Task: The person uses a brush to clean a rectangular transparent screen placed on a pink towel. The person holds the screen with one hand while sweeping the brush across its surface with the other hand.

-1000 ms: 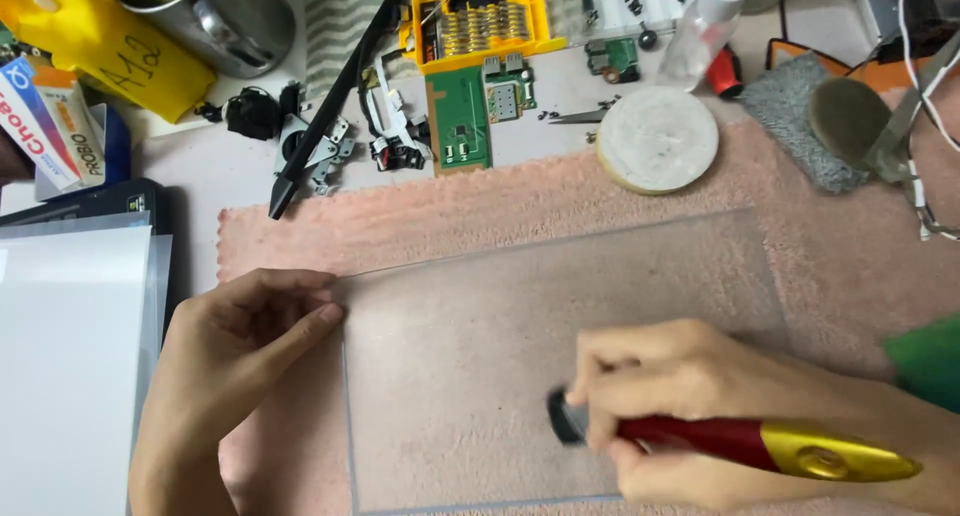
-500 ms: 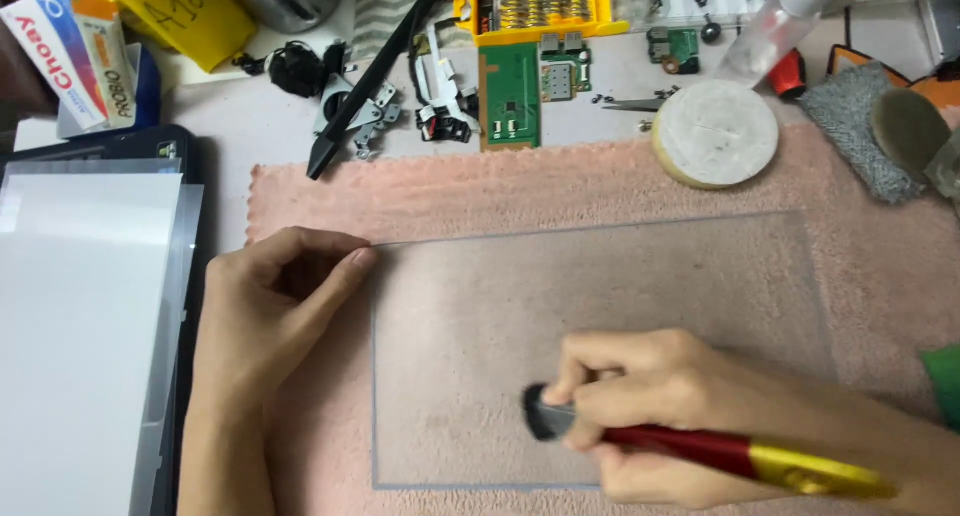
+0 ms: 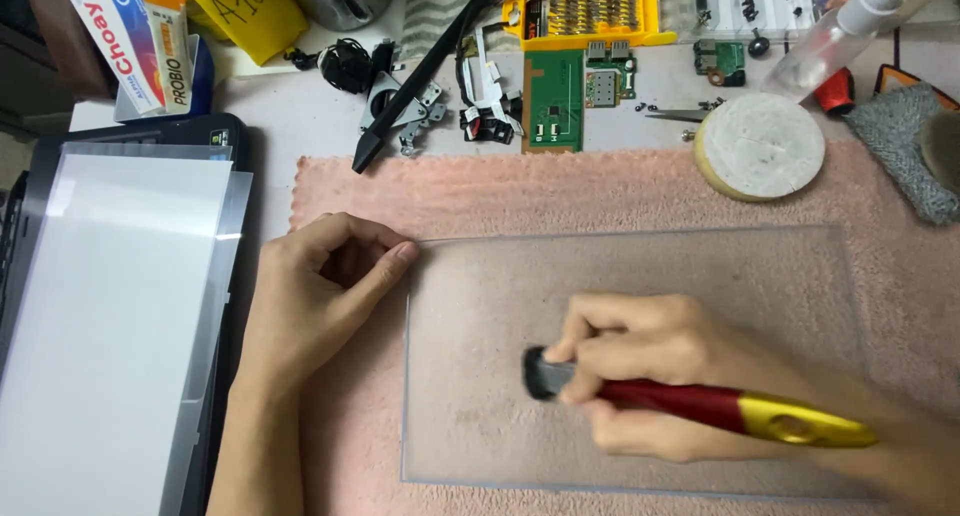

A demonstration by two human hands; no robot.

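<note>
Hands at a clear panel on a pink towel

White sheets (image 3: 110,326) lie far left. Left hand (image 3: 315,296), fingers loosely curled and holding nothing, touches the top-left corner of the transparent panel (image 3: 760,276) lying flat on the pink towel (image 3: 600,186). Right hand (image 3: 650,376) is clamped around a red-and-gold tool (image 3: 720,411), its dark tip on the panel.

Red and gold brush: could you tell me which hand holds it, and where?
The right hand grips the red and gold brush near its dark head; the left hand steadies the clear sheet's corner.

Two bare hands — the left hand (image 3: 318,294) and right hand (image 3: 650,376) — showed no rings, gloves or watch; both forearms were uncovered, without sleeves.
</note>
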